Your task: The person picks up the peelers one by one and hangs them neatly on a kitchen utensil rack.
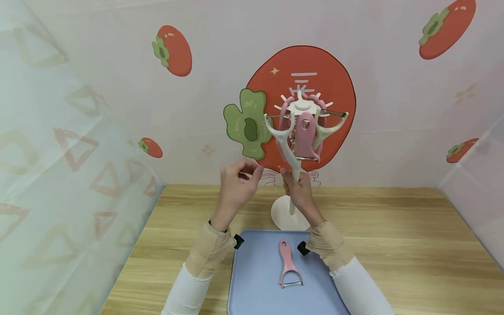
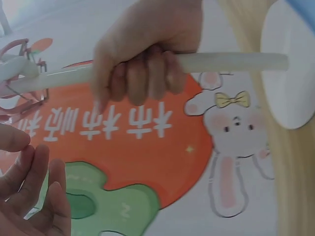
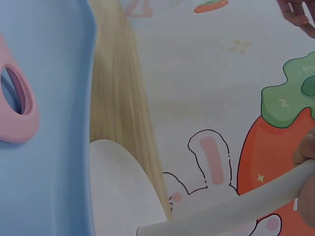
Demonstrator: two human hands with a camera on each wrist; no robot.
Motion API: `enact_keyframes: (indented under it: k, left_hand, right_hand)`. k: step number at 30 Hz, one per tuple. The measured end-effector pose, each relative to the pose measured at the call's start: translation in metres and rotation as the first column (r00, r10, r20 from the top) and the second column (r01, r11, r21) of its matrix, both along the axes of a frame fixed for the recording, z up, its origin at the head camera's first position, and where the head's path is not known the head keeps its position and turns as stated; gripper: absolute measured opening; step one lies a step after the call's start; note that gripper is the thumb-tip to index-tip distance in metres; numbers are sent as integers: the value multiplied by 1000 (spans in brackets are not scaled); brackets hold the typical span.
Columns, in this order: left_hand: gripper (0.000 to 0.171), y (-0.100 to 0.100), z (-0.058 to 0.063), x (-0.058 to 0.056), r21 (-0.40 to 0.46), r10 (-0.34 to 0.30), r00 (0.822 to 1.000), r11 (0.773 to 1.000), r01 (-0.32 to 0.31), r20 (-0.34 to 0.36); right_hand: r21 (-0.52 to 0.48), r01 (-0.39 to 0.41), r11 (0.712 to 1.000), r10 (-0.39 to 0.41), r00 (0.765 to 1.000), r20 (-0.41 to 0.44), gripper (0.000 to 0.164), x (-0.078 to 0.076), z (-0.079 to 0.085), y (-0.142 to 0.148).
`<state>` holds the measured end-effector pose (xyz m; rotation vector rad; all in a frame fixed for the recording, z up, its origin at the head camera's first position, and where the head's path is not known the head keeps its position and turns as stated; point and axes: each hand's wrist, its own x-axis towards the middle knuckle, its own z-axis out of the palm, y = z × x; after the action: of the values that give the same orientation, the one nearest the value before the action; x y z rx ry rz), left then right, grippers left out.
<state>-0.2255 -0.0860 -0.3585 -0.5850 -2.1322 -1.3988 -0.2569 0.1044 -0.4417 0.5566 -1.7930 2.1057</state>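
Observation:
My right hand [image 1: 301, 190] grips the white pole [image 2: 224, 62] of an upright utensil stand, its fingers curled round it below the rack. Hooks [image 1: 302, 105] ring the stand's top. A pink peeler [image 1: 305, 133] hangs at the front, between a white peeler [image 1: 284, 139] on the left and another white peeler [image 1: 328, 130] on the right. More pink pieces behind are partly hidden. To the left of the pole, my left hand [image 1: 238, 183] is raised in the air with its fingers loosely bent; I see nothing in it. In the left wrist view, its fingertips [image 2: 42, 152] show apart from the stand.
A blue tray [image 1: 256, 253] lies in front of the stand's round white base [image 1: 281, 212]. On the tray is a pink peeler [image 1: 287, 260], blade end toward me. The wooden table [image 1: 393, 245] meets a printed backdrop [image 1: 386, 162] at the back and sides.

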Motion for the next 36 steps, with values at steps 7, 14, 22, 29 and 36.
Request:
enact_keyframes:
  k: [7,14,22,29,36]
  left_hand:
    - [17,1,-33,5,-46,0,992,999,5,122]
    - [16,5,-53,12,-183,-28,975,981,69,220]
    - [11,6,-70,17,-342,-37,948,928,150,315]
    - [18,12,-72,20,-454,-19,938,872,185,345]
    - [26,15,-73,33,-624,15,929,745,236,370]
  right_hand:
    - [2,-6,1000,6,1000,9,53,0,0,0]
    - [6,5,1000,-5,1000,2,54,-3,0,-1]
    - [9,4,1000,-4,1000,-9,55,-3,-1,2]
    - [-30,13,999,-14,1000,-6,55,-2,2,5]
    - [-19,-24,1000,24,1000,-15,55,-3,1,1]
